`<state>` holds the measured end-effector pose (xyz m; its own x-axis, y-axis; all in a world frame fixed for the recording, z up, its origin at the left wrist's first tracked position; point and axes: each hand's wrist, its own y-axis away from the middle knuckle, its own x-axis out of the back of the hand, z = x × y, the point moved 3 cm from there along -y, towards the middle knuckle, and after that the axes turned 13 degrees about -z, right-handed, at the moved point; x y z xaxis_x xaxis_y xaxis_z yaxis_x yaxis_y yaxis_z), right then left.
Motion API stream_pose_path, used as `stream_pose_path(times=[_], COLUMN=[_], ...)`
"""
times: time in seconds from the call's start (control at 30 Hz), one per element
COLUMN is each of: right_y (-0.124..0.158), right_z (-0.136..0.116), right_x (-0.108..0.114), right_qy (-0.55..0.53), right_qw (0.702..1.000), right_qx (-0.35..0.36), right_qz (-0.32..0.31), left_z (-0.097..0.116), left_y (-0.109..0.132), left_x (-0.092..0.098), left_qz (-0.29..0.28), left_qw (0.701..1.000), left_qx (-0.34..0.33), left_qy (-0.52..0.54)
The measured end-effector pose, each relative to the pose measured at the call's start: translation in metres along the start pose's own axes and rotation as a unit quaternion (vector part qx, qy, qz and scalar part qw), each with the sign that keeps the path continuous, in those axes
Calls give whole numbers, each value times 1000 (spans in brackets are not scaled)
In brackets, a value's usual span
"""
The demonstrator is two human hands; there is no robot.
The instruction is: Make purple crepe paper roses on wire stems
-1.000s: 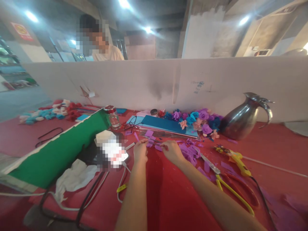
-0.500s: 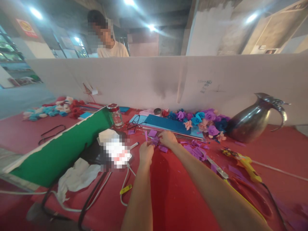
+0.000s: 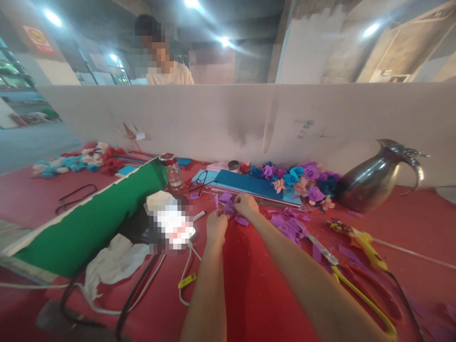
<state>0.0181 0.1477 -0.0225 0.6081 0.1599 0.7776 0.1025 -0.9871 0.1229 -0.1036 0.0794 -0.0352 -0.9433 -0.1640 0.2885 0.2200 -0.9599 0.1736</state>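
My left hand [image 3: 216, 227] is closed, with a narrow purple paper strip [image 3: 216, 201] standing up from its fingers. Just to its right, my right hand [image 3: 247, 206] is bent in a pinch beside small purple paper pieces [image 3: 225, 197]. What lies between its fingertips is too small to make out. Another purple scrap [image 3: 242, 221] rests on the red tabletop below the right hand. A heap of purple cut paper [image 3: 288, 224] lies right of my forearm, next to scissors [image 3: 329, 256] with a yellow handle.
A yellow glue gun [image 3: 370, 251] and a metal jug [image 3: 374, 175] stand on the right. Paper flowers [image 3: 309, 178] and blue sheets [image 3: 245, 183] line the back. On the left are a lidded glass jar [image 3: 173, 173], a lit phone [image 3: 176, 225], cables and a green board [image 3: 96, 218]. A person stands behind the partition.
Both hands stay almost in place, with only slight finger movement. My right forearm has shifted a little to the left, showing more of the scissors' yellow handle.
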Motion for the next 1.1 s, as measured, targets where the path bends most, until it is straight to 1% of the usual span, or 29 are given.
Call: stream_pose_path(times=[0.1,0.17,0.3,0.37,0.43,0.5,0.53,0.6,0.63,0.7,0.77,0.87,1.1], right_y=[7,12,24,34,49,69,80,103,113,129,138,140,136], right_z=[2,2,6,11,19,31,37,50,56,66,73,79,76], right_x=[0,1,7,11,14,17,19,22,24,26,28,27,20], right_qy=[-75,-130,-237,-284,-319,-372,-409,-463,-479,-493,-507,-513,-458], right_qw=[996,987,957,943,933,917,903,878,870,861,853,850,884], right_qx=[39,65,96,100,100,95,89,73,65,54,54,62,82], right_qz=[39,73,136,143,133,112,102,97,100,111,112,101,49], left_z=[0,1,6,11,17,24,28,34,37,40,40,37,33], left_y=[0,0,1,3,7,13,17,27,31,38,42,41,34], left_x=[0,0,-1,-3,-9,-18,-23,-32,-37,-43,-48,-51,-47], left_qz=[-2,-3,-1,-12,-59,-145,-193,-277,-309,-346,-354,-340,-326], left_qw=[1000,1000,1000,1000,993,974,961,940,933,927,929,938,945], left_qx=[-6,-6,-7,-11,-9,-6,-8,-16,-18,-16,-10,-3,13], left_qy=[-12,-14,-11,22,98,176,197,199,185,145,108,71,16])
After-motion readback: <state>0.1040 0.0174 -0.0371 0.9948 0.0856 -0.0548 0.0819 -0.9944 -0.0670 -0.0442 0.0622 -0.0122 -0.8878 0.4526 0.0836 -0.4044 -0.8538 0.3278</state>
